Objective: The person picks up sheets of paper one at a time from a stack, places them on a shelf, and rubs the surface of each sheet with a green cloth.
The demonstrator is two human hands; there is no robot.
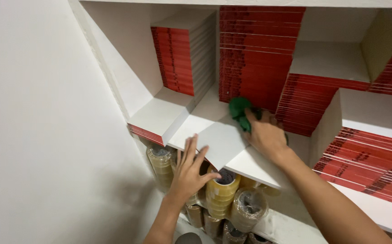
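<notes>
my right hand [264,135] is pressed down on a green cloth [239,113], fingers curled narrow over it so it stays bunched under my palm, and the cloth sits on the white shelf [250,162] right at the foot of the tall stack of red-spined books [257,54]. my left hand [189,169] is at the front edge of that shelf, fingers spread wide and flat, holding nothing, touching the corner of a white-covered book [218,140] that lies loose on the board; it looks like a steadying hand so the book does not slide while the other one rubs. the shelf itself works as the container here: stacks of the same red-edged, white-covered books lean or lie in it, one stack [180,58] tilted at the back left, a low pile [157,117] lying flat at the left, more piles [367,149] stepped up on the right. below the board, a lower shelf [277,226] holds rolls of yellowish packing tape [223,187], several wrapped in clear film in upright columns, crowded just beside my left wrist. a plain white wall [33,135] fills the left side.
</notes>
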